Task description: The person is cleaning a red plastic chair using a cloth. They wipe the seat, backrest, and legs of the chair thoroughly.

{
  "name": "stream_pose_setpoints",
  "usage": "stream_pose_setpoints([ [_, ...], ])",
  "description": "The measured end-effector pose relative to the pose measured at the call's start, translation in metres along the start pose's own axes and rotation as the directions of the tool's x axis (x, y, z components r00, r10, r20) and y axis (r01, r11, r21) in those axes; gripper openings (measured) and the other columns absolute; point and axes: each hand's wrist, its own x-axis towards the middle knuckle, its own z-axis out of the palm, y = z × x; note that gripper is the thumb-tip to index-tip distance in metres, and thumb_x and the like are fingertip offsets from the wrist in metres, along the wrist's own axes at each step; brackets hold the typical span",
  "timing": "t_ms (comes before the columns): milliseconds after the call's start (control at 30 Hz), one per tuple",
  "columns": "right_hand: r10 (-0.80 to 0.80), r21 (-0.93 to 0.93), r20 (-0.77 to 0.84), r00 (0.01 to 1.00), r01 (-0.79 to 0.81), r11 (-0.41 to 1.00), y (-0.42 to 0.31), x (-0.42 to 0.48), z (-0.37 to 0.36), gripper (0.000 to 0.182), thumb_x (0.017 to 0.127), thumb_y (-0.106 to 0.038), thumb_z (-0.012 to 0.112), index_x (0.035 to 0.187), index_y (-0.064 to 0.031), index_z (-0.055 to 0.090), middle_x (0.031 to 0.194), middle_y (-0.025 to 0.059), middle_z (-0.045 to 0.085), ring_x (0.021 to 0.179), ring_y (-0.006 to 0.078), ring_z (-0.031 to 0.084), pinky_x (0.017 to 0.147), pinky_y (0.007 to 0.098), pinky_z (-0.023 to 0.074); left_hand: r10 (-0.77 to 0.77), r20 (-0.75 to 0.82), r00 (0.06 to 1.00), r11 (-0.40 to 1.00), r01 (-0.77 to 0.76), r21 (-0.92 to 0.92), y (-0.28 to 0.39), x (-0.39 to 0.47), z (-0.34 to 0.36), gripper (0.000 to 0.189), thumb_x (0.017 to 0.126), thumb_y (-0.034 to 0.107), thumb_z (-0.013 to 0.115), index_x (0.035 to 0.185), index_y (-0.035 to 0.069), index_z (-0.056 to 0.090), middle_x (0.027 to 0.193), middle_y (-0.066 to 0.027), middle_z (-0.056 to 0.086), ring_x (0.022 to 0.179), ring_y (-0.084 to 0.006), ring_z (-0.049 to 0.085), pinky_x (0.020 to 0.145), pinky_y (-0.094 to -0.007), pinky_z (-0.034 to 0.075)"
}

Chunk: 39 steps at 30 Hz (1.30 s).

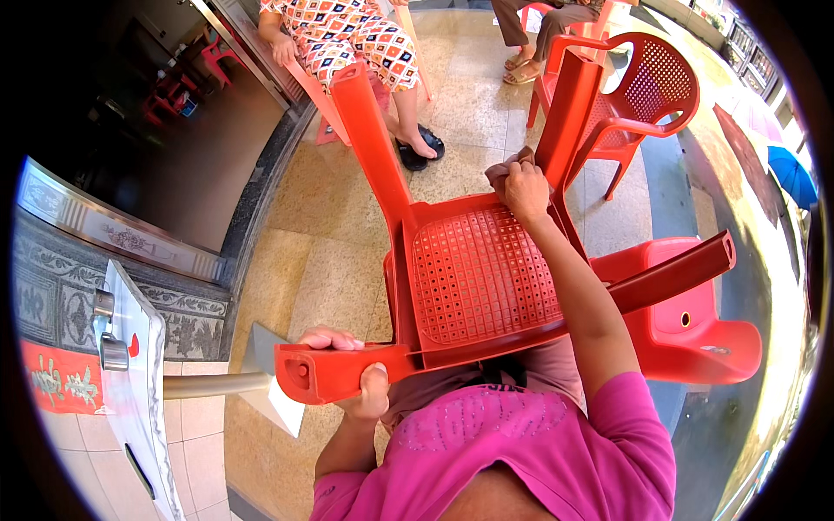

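Note:
Upside down in front of me is a red plastic chair [482,273], its four-cornered perforated seat underside facing up and its legs pointing outward. My left hand [355,384] grips the near left leg [313,374] close to its end, with the thumb on one side and fingers on the other. In my right hand [526,192] is a bunched brown cloth [511,166], pressed against the base of the far right leg [570,117]. The far left leg [371,143] and the near right leg [677,270] are untouched.
Another red armchair [625,111] stands beyond at the right, and a red plastic seat [684,325] is beside me. Two seated people face this way, one in patterned clothes [345,39]. At left stands a small table [137,365] holding metal cups [114,352].

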Motion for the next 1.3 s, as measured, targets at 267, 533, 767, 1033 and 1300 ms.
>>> stream_pose_setpoints([
  [267,0.148,0.306,0.256,0.955,-0.225,0.925,-0.057,-0.01,0.006,0.024,0.082,-0.022,0.048,0.082,0.0014,0.054,0.078,0.0259,0.06,0.072,0.038,0.062,0.062,0.0456,0.0509,0.011,0.013,1.0,1.0,-0.011,0.004,-0.001,-0.003,-0.003,0.058,0.05,0.002,0.05,0.107,0.007,0.035,0.087,-0.005,0.038,0.073,-0.0137,0.038,0.069,-0.0274,0.038],
  [533,0.053,0.783,0.566,0.822,-0.557,0.277,-0.118,-0.017,0.012,0.017,0.081,-0.011,0.046,0.089,0.0007,0.057,0.075,0.0154,0.06,0.069,0.0247,0.061,0.061,0.0351,0.0489,0.013,-0.022,1.0,0.999,-0.012,0.031,-0.003,-0.003,-0.004,0.056,0.05,0.003,0.051,0.103,0.007,0.035,0.086,-0.0053,0.038,0.073,-0.0135,0.038,0.068,-0.0274,0.039],
  [767,0.086,0.835,0.366,0.927,-0.286,-0.47,-0.166,0.002,-0.066,0.019,0.086,-0.008,0.051,0.103,-0.0035,0.055,0.088,0.0007,0.058,0.078,0.0063,0.052,0.069,0.0205,0.0431,0.004,-0.038,0.999,0.999,-0.002,0.054,-0.002,-0.002,-0.002,0.054,0.049,0.003,0.051,0.101,0.007,0.035,0.083,-0.0056,0.038,0.071,-0.0134,0.039,0.067,-0.0273,0.04],
  [1033,0.056,0.741,-0.505,0.861,0.4,0.54,-0.211,0.037,-0.075,0.025,0.074,-0.011,0.063,0.099,-0.0118,0.06,0.087,0.0072,0.05,0.082,0.0281,0.046,0.072,0.0362,0.0378,-0.006,-0.048,0.999,0.999,0.008,0.041,-0.002,-0.003,-0.001,0.054,0.049,0.004,0.052,0.101,0.007,0.036,0.083,-0.0054,0.039,0.071,-0.0132,0.039,0.067,-0.0274,0.04],
  [1300,-0.24,0.562,-0.383,0.892,0.431,0.706,-0.197,0.022,-0.027,0.024,0.066,-0.006,0.063,0.088,-0.0097,0.057,0.09,0.0143,0.044,0.083,0.0323,0.047,0.068,0.039,0.0444,-0.063,-0.091,0.994,0.998,0.062,-0.01,-0.002,-0.001,0.002,0.055,0.049,0.003,0.051,0.102,0.006,0.036,0.084,-0.0049,0.038,0.072,-0.0127,0.039,0.068,-0.0268,0.04],
])
